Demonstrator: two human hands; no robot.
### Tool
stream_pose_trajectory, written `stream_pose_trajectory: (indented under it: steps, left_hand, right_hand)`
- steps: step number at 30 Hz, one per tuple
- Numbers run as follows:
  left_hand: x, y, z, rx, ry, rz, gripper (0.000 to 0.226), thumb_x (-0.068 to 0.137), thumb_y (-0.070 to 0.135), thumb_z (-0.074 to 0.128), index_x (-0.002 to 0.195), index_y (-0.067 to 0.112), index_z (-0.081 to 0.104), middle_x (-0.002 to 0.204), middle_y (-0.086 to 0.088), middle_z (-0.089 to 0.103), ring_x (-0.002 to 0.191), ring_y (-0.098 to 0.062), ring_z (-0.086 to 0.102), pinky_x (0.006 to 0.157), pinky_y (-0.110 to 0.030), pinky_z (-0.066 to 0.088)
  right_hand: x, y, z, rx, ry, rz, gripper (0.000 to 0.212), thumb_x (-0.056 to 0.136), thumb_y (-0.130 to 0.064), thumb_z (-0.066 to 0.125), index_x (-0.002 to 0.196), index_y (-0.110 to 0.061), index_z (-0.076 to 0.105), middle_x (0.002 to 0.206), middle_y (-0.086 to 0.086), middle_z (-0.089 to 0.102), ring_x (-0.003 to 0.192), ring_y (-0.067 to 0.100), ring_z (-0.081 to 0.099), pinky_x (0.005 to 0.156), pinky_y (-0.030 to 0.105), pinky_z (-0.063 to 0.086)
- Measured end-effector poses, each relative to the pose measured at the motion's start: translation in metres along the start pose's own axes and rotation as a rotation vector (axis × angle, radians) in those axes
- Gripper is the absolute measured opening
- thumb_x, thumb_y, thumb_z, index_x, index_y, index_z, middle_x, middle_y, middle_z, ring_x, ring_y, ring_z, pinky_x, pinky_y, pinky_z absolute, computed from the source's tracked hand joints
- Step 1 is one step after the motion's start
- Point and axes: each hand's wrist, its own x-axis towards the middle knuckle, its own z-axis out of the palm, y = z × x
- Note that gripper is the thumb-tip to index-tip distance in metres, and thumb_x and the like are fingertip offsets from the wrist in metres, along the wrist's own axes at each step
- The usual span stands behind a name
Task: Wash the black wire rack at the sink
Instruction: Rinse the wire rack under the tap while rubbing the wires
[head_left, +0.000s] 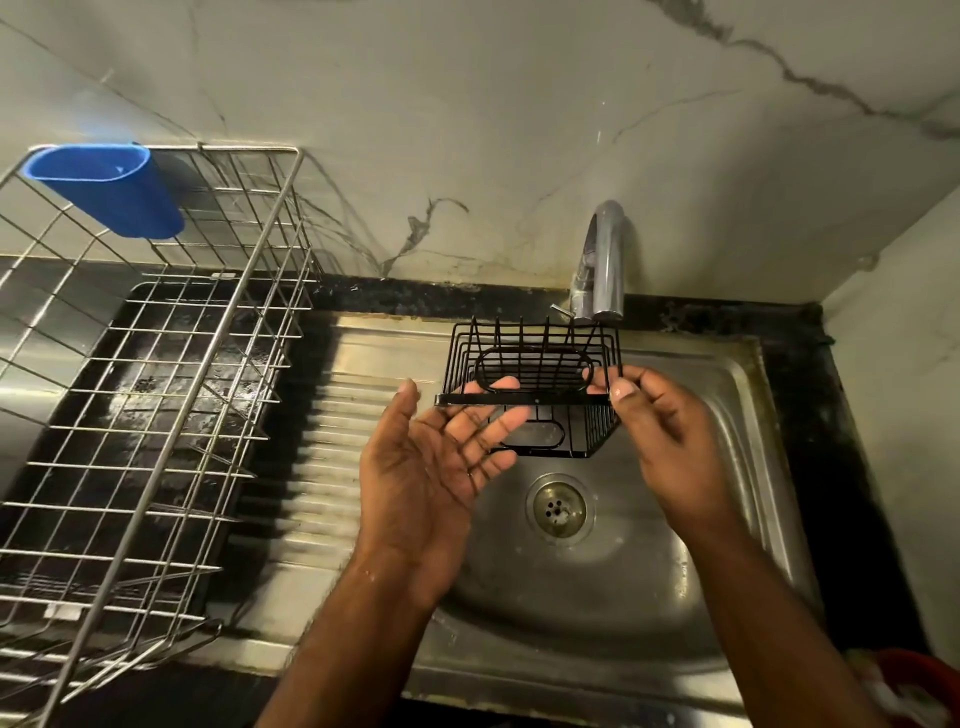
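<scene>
A small black wire rack (524, 358) hangs in the air over the steel sink (727, 395), just below the spout of the chrome tap (605, 265). My right hand (660, 421) pinches the rack's right end between thumb and fingers. My left hand (441, 457) lies palm up under the rack's left side, its straight fingers touching the black bar along the rack's near edge. No water stream shows from the tap. The sink drain (557, 509) lies below the rack.
A large steel wire dish rack (171, 395) stands on the left over a black tray, with a blue plastic cup holder (111, 189) hung on its back rim. The ribbed drainboard (322, 441) lies between the dish rack and the basin. Something red (904, 686) sits at the bottom right corner.
</scene>
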Motion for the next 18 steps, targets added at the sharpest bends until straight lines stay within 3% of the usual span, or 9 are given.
stream_pose_trajectory:
  steps: [4, 9, 14, 18]
  left_hand:
    - [-0.004, 0.003, -0.002, -0.015, -0.009, 0.014, 0.065, 0.101, 0.055, 0.027, 0.125, 0.003, 0.057, 0.133, -0.017, 0.067, 0.125, -0.035, 0.062, 0.083, -0.038, 0.048]
    - [-0.004, 0.004, -0.006, -0.012, -0.024, -0.014, 0.075, 0.102, 0.057, 0.027, 0.144, -0.003, 0.042, 0.134, -0.017, 0.066, 0.123, -0.035, 0.064, 0.077, -0.033, 0.054]
    - [0.000, 0.001, -0.006, -0.001, -0.040, -0.039, 0.067, 0.099, 0.056, 0.030, 0.134, 0.001, 0.049, 0.133, -0.020, 0.066, 0.115, -0.032, 0.069, 0.073, -0.032, 0.055]
    - [0.006, -0.003, -0.004, 0.036, -0.019, -0.049, 0.076, 0.101, 0.058, 0.026, 0.140, -0.004, 0.049, 0.129, -0.021, 0.068, 0.114, -0.032, 0.070, 0.075, -0.035, 0.052]
  right_hand:
    - [0.000, 0.000, 0.006, 0.000, -0.002, 0.000, 0.022, 0.101, -0.015, 0.052, 0.116, -0.013, 0.068, 0.110, -0.006, 0.074, 0.106, 0.004, 0.067, 0.087, 0.011, 0.047]
    - [0.000, 0.004, 0.009, -0.024, 0.018, -0.001, 0.032, 0.095, -0.028, 0.052, 0.117, -0.013, 0.069, 0.114, -0.003, 0.073, 0.110, 0.009, 0.066, 0.092, 0.018, 0.050]
    - [0.000, 0.006, 0.007, -0.014, 0.038, 0.021, 0.036, 0.092, -0.026, 0.049, 0.117, -0.008, 0.068, 0.116, -0.002, 0.073, 0.112, 0.006, 0.066, 0.091, 0.013, 0.048]
    - [-0.001, 0.007, 0.000, -0.019, 0.049, 0.038, 0.035, 0.092, -0.026, 0.049, 0.117, -0.009, 0.067, 0.117, -0.002, 0.072, 0.114, 0.007, 0.065, 0.095, 0.017, 0.049]
